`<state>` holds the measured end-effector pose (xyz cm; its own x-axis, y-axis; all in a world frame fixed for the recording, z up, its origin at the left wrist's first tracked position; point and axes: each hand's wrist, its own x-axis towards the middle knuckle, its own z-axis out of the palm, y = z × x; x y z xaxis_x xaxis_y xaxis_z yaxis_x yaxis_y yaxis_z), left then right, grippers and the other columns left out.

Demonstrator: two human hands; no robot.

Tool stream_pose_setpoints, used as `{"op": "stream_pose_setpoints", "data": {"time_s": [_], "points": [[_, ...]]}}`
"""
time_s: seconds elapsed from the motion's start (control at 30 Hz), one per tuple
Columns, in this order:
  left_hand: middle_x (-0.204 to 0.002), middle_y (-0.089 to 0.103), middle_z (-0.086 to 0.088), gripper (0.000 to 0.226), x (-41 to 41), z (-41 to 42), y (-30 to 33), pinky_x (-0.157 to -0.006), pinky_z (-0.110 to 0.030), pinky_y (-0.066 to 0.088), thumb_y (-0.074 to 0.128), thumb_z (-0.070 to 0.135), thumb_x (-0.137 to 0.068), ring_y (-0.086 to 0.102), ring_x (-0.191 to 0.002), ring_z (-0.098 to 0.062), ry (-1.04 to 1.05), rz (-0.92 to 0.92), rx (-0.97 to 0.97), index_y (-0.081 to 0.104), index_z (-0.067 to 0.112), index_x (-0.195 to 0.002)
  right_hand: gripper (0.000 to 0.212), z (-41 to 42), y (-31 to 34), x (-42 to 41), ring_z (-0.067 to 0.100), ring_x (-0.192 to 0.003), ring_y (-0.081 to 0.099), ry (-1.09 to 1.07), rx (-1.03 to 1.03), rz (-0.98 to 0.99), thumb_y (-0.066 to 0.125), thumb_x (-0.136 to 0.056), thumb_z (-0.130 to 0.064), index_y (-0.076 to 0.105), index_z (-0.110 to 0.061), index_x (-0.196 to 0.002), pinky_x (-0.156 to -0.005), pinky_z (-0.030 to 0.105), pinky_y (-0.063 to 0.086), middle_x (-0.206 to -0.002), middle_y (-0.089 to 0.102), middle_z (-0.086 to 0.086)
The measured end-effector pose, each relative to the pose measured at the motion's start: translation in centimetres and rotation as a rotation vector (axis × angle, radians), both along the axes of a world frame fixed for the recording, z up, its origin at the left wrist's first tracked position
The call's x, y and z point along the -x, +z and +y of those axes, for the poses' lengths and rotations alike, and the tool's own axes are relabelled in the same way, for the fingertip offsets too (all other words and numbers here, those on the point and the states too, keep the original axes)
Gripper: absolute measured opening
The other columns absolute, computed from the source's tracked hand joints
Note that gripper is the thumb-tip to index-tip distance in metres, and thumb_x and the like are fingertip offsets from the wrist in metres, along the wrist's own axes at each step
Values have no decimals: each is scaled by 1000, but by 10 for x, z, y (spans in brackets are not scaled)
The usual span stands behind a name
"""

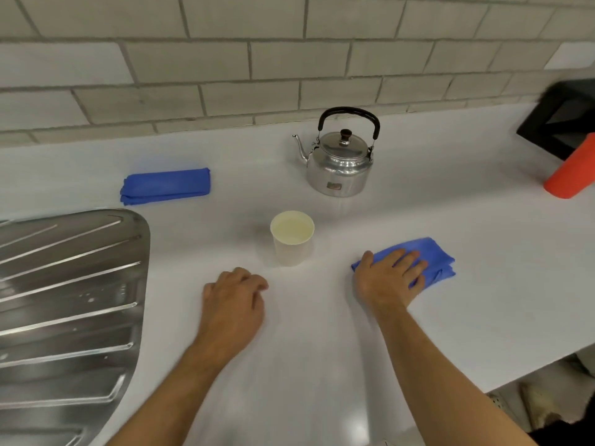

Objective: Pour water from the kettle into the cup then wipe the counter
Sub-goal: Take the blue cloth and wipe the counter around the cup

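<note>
Pressing flat with fingers spread, the right hand (pixel 388 278) covers a blue cloth (pixel 433 257), while the left hand (pixel 233 300) rests loosely curled, empty, just short of the paper cup (pixel 292 241) beyond its fingertips.

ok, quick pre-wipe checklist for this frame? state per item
1. Kettle set down upright, clear of both hands: ok.
2. Cup upright, liquid inside: ok.
3. Right hand flat on blue cloth: ok.
4. Left hand off the cup, resting on counter: ok.
5. Cup close to the cloth's path leftward: not ok.
6. Spilled water on counter: cannot tell.
</note>
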<state>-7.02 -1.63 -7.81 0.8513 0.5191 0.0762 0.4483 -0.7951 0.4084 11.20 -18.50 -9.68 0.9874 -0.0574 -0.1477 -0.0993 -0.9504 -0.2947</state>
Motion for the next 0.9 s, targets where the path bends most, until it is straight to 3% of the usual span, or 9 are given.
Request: {"op": "stream_pose_setpoints", "data": {"time_s": [0.17,0.3,0.4,0.47,0.57,0.63,0.7,0.77,0.9], "points": [[-130,53,-5,34,13,50,-9,-96,-46,30,57,17,-87,43,-124,-26,231,22,-77,62,23,-120,62,50,-2,-36,31,-150,7,290,35,-149,23,-103,-41,17,-9,-155,-120,43,8,-164,15,7],[-140,47,-9,40,4,66,-13,-98,-52,30,57,20,-88,41,-127,-29,254,38,-134,54,19,-128,56,59,-1,-42,27,-150,12,869,75,-197,26,-104,-40,22,-17,-155,-121,41,12,-163,21,-1],[-139,47,-10,40,-3,73,-18,-96,-52,30,55,23,-90,42,-126,-30,299,55,-148,53,19,-129,50,12,3,-49,19,-151,7,1164,-50,-88,34,-105,-33,27,-23,-154,-121,33,7,-162,21,-9],[-135,50,-10,37,-5,74,-22,-93,-51,32,49,28,-91,46,-122,-31,321,53,-173,55,20,-127,45,-15,7,-59,15,-151,8,1168,-139,-7,38,-105,-26,36,-26,-150,-119,28,8,-160,24,-14],[-131,52,-11,44,-6,72,-28,-89,-50,33,36,34,-88,48,-116,-31,324,73,-248,53,19,-125,35,-5,7,-69,20,-145,29,894,-310,31,41,-102,-11,56,-17,-133,-110,20,21,-155,38,-4],[-130,51,-10,45,-6,71,-30,-88,-49,33,33,35,-88,47,-115,-30,323,81,-277,52,20,-126,33,23,4,-69,27,-137,40,730,-223,-88,46,-95,-6,56,-9,-127,-108,29,31,-150,44,8],[-131,50,-9,44,-7,71,-30,-89,-47,32,33,34,-88,46,-116,-29,335,86,-287,51,20,-126,49,52,-1,-66,29,-138,38,701,-58,-193,50,-90,-10,45,-6,-138,-112,39,31,-149,44,13],[-132,50,-7,44,-8,71,-30,-90,-47,32,32,35,-88,46,-117,-28,340,99,-283,50,21,-127,60,71,-6,-65,29,-144,29,824,10,-231,48,-92,-17,33,-8,-149,-116,41,26,-156,35,11],[-133,49,-5,44,-9,71,-31,-90,-45,31,30,36,-89,46,-118,-26,342,119,-291,49,23,-127,54,92,-6,-95,17,-151,12,1283,27,-154,34,-104,-31,21,-26,-155,-121,34,12,-164,17,-5]]}}
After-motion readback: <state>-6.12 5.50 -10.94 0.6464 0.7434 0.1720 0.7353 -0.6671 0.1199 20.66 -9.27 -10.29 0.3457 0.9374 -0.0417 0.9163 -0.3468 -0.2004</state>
